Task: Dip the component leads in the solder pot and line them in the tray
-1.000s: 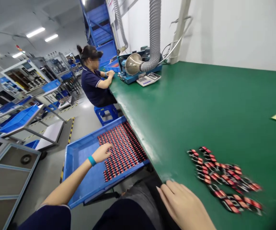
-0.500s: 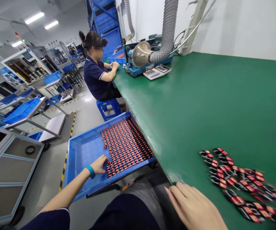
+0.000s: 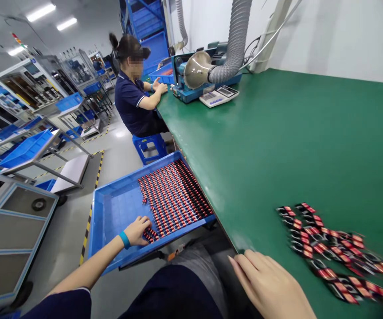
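Green tabletop (image 3: 258, 155) fills the space ahead and to your right, running back to a white wall (image 3: 341, 40). At its far end stand a teal machine (image 3: 181, 94) with a grey hose (image 3: 236, 44) and, just beside it, a calculator (image 3: 219, 96). Along the same table edge a co-worker (image 3: 130, 106) in a dark shirt sits on a blue stool (image 3: 150, 148), both forearms resting near the tabletop's corner.

Low on your left, against the table's edge, is a blue tray (image 3: 110, 212). Small red-and-black parts (image 3: 173, 199) lie there in tight rows, packed toward the table side, with bare tray floor on the other side. Your left hand (image 3: 138, 230), a teal band (image 3: 124, 239) on its wrist, is inside the tray at the near end of those rows. Its thumb and fingers stand a little apart, set around the end of a short row (image 3: 151, 235); you can't tell whether they grip it.

Your right hand (image 3: 269, 279) rests back-up at the near table edge, fingers close together; its palm is hidden, so you can't tell if it holds something. To its right, apart from it, a loose pile (image 3: 331, 252) of similar parts lies on the tabletop, slightly blurred.
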`<state>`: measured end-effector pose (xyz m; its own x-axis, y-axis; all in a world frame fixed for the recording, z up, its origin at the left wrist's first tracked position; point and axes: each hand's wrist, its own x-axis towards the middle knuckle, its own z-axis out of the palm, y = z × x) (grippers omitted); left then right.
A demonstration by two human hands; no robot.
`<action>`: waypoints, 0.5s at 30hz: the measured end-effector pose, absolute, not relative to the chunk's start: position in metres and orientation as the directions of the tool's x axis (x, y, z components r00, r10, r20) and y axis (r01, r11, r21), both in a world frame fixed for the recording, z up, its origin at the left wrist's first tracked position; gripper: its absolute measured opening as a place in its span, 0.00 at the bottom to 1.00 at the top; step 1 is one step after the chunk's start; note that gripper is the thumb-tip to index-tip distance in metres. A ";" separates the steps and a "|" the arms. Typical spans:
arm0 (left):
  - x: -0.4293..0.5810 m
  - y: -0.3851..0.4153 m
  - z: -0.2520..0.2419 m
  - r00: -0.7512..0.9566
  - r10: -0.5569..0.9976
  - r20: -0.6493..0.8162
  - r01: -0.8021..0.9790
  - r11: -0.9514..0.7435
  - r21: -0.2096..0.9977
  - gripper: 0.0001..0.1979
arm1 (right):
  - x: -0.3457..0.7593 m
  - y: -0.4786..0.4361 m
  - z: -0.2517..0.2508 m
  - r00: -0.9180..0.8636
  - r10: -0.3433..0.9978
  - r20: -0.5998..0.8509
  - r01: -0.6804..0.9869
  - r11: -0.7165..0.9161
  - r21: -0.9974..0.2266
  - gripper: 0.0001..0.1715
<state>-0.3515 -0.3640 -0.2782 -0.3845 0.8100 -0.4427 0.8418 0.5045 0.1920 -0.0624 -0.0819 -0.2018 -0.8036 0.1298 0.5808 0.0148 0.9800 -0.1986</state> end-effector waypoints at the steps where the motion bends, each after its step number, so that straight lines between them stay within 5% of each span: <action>1: -0.351 -0.365 -0.277 -0.374 0.811 -0.449 0.842 0.500 0.203 0.20 | -0.062 -0.082 -0.202 -0.805 0.130 0.579 0.013 0.979 -0.202 0.27; 7: -0.348 -0.368 -0.280 -0.350 0.813 -0.465 0.802 0.517 0.299 0.19 | -0.062 -0.083 -0.202 -0.807 0.125 0.577 0.014 0.981 -0.192 0.27; 15: -0.351 -0.365 -0.282 -0.537 0.763 -0.360 0.628 0.646 0.433 0.13 | -0.061 -0.082 -0.202 -0.810 0.156 0.566 0.039 0.976 -0.213 0.28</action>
